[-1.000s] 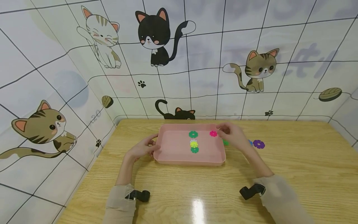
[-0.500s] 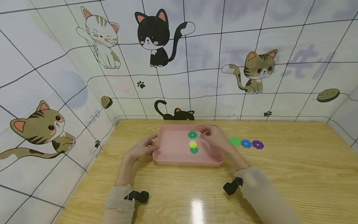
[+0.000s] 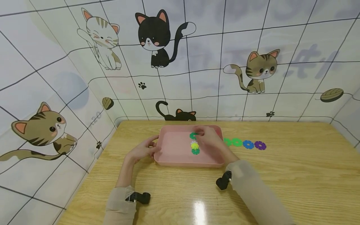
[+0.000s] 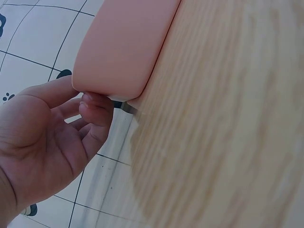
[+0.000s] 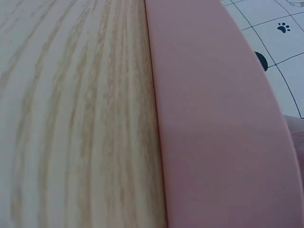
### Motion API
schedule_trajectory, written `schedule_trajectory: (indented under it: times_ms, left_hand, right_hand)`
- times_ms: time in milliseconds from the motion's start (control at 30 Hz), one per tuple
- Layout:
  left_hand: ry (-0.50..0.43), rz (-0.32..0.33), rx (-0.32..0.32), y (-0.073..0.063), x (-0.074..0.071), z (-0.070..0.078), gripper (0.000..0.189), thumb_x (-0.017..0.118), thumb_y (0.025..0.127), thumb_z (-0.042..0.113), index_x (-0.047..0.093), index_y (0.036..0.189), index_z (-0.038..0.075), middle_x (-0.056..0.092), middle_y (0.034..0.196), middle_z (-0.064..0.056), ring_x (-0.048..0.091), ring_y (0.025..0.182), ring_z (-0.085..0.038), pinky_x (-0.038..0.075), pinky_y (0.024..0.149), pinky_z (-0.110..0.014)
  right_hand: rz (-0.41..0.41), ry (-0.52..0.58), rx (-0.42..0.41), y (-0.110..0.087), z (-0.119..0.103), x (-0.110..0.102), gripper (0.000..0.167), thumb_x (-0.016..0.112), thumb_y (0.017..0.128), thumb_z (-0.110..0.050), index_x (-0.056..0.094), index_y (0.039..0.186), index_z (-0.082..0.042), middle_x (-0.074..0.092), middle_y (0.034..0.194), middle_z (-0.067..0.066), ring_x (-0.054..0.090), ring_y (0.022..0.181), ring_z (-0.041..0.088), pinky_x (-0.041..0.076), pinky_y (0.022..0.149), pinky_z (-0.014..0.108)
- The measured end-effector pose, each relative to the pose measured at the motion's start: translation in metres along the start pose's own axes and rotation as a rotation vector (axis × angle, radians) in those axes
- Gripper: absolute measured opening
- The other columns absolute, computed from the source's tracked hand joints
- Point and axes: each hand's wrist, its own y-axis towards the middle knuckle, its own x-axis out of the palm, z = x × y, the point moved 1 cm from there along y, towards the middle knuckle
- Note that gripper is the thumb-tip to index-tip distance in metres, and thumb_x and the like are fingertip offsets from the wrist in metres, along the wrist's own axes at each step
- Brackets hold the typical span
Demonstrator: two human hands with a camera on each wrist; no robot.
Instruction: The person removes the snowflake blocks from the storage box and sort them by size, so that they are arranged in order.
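Note:
A pink tray (image 3: 174,163) lies on the wooden table. My left hand (image 3: 142,150) grips its left end; in the left wrist view the fingers of that hand (image 4: 52,133) curl at the tray's corner (image 4: 118,52). Over the tray's right half is my right hand (image 3: 211,137), fingertips at a teal flower-shaped disc (image 3: 192,136) and covering part of it. Whether they pinch it is hidden. A yellow disc (image 3: 194,146) overlaps another teal disc (image 3: 195,151) in the tray, with a pale disc partly showing behind. The right wrist view shows mainly the tray's side (image 5: 218,118).
To the right of the tray, a row of discs lies on the table (image 3: 295,162): a green one (image 3: 227,142) partly hidden by the arm, a brighter green one (image 3: 237,142), a blue one (image 3: 248,144) and a purple one (image 3: 260,145). A cat-patterned wall (image 3: 208,81) stands behind.
My right hand has moved left from the tray's right rim to the teal disc. The pink disc seen earlier by its fingers is out of sight. My left hand has stayed on the tray.

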Motion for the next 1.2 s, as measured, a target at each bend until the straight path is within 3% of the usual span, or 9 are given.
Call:
schedule_trajectory:
  times_ms: [233,400,633,900,1200]
  left_hand:
    - [-0.010,-0.003,0.010,-0.001,0.000,-0.001,0.067,0.058,0.102,0.008,0.024,0.160,0.004,0.052,0.099,-0.013,0.053,0.067,-0.018,0.049,0.064,-0.030]
    - [-0.017,-0.008,0.013,-0.001,0.000,-0.001,0.067,0.057,0.103,0.007,0.023,0.160,0.003,0.052,0.099,-0.013,0.053,0.066,-0.017,0.050,0.063,-0.030]
    - [-0.015,-0.005,0.005,-0.002,-0.001,-0.001,0.066,0.057,0.103,0.007,0.023,0.160,0.004,0.052,0.099,-0.013,0.053,0.066,-0.018,0.050,0.063,-0.030]
    - [-0.005,0.000,-0.001,-0.002,-0.001,-0.003,0.066,0.058,0.102,0.008,0.025,0.159,0.005,0.052,0.100,-0.013,0.053,0.067,-0.017,0.050,0.063,-0.030]
    - [-0.017,-0.004,0.001,0.000,0.000,-0.001,0.066,0.058,0.102,0.007,0.024,0.159,0.004,0.052,0.100,-0.013,0.052,0.068,-0.018,0.049,0.064,-0.029]
  right_hand:
    - [0.064,-0.035,0.034,0.009,0.001,0.010,0.041,0.074,0.091,-0.009,0.064,0.130,0.002,0.068,0.121,0.016,0.062,0.109,0.029,0.050,0.096,0.043]
    - [0.047,-0.068,0.081,0.010,0.001,0.012,0.045,0.078,0.089,-0.011,0.064,0.130,0.002,0.068,0.117,0.014,0.059,0.105,0.027,0.050,0.095,0.041]
    - [0.001,-0.089,0.090,0.009,-0.003,0.011,0.020,0.077,0.088,-0.010,0.071,0.104,0.000,0.064,0.092,0.007,0.056,0.084,0.020,0.049,0.073,0.029]
    - [-0.025,-0.037,0.094,0.007,-0.007,0.008,0.028,0.080,0.085,-0.008,0.063,0.106,-0.001,0.064,0.098,0.008,0.059,0.085,0.020,0.050,0.072,0.027]
    - [-0.031,0.078,0.023,0.006,-0.004,0.006,0.024,0.077,0.085,-0.001,0.061,0.103,0.001,0.061,0.087,0.008,0.056,0.068,0.015,0.048,0.060,0.024]
